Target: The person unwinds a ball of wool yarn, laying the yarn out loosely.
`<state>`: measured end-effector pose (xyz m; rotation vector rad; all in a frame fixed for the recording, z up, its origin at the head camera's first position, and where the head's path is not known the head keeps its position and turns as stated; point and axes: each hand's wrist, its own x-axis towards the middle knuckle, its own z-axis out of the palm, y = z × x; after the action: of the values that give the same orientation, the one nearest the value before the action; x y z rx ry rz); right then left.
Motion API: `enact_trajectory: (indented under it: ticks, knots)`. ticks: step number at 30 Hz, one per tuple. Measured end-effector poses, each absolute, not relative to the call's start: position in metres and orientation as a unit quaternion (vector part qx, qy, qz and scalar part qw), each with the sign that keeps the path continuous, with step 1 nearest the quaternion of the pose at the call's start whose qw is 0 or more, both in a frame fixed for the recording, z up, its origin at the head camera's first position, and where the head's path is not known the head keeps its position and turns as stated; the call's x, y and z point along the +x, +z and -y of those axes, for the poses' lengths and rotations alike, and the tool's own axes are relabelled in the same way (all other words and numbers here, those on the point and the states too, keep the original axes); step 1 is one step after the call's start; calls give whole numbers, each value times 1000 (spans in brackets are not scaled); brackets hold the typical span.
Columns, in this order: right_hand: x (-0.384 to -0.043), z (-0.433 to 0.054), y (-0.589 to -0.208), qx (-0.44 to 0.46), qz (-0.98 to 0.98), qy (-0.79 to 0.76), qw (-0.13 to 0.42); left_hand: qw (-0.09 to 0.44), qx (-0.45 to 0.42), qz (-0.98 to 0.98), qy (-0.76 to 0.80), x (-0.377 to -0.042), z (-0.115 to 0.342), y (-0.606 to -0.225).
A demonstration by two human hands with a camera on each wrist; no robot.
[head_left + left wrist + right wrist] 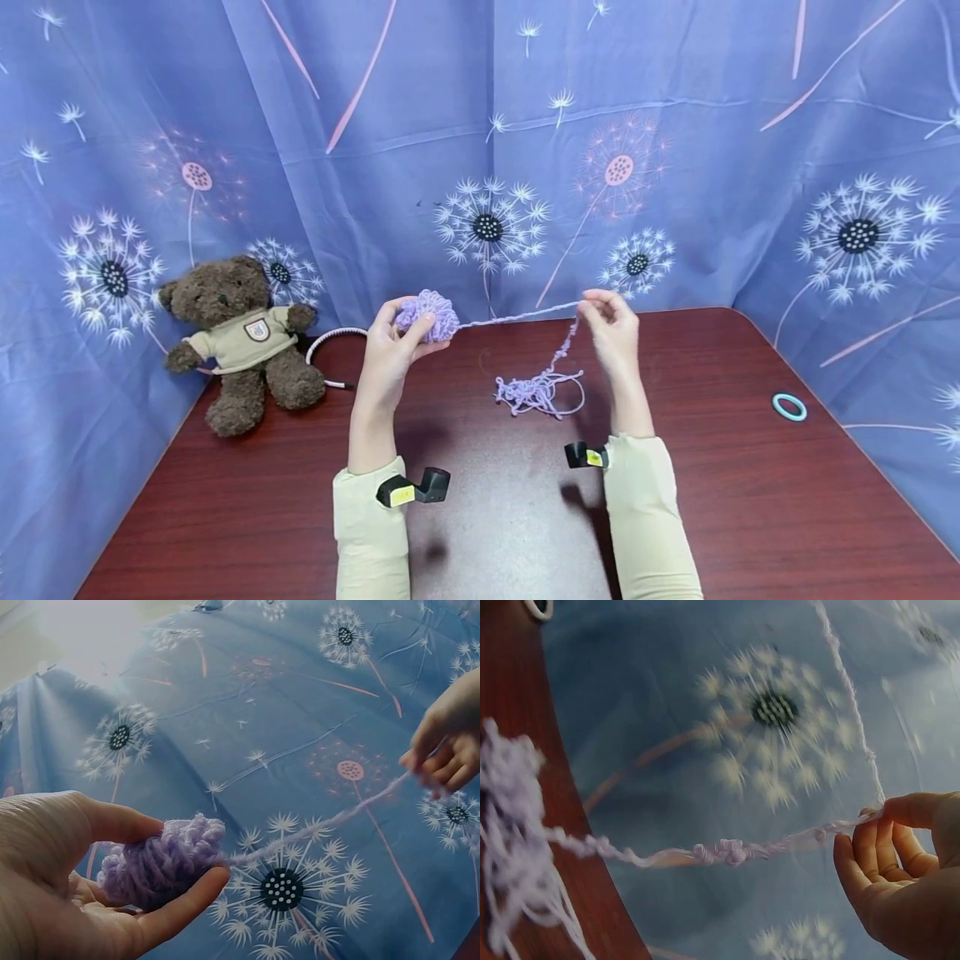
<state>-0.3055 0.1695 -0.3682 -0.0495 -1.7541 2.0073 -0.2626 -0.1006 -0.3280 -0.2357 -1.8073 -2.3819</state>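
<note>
My left hand (pixel 396 333) grips a wound bundle of lilac yarn (pixel 429 317), thumb on one side and fingers on the other. From the bundle a strand (pixel 322 825) runs taut to the right. My right hand (pixel 613 329) pinches that strand between thumb and fingertips, raised above the table's far part. Below the pinch the yarn hangs down, kinked and knotted in the right wrist view (pixel 731 852). It leads to a loose tangled heap of the same yarn (pixel 534 392) lying on the table between the two arms.
A brown teddy bear (pixel 243 342) in a beige shirt sits at the left of the dark red table (pixel 495 533). Beside it lies a white cord (pixel 333 335). A turquoise ring (pixel 789 407) lies near the right edge. Blue dandelion-print cloth (pixel 420 125) hangs behind.
</note>
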Motion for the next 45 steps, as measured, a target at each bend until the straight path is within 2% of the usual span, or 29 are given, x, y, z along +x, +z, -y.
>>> enact_trajectory:
  ticks: [7,15,18,30,45]
  knots:
    - [-298,-126,-366,47,685,702,190,72,-78,599,-794,-262,96,-329]
    - [-281,-82,-365,163,744,642,92,50,-89,604,-790,-262,89,-328]
    - [-276,-71,-365,190,741,640,73,48,-87,608,-788,-262,88,-328]
    - [-281,-87,-363,132,727,666,102,58,-87,614,-783,-261,92,-327]
    - [-295,-150,-359,30,651,732,197,79,-71,619,-778,-262,107,-328]
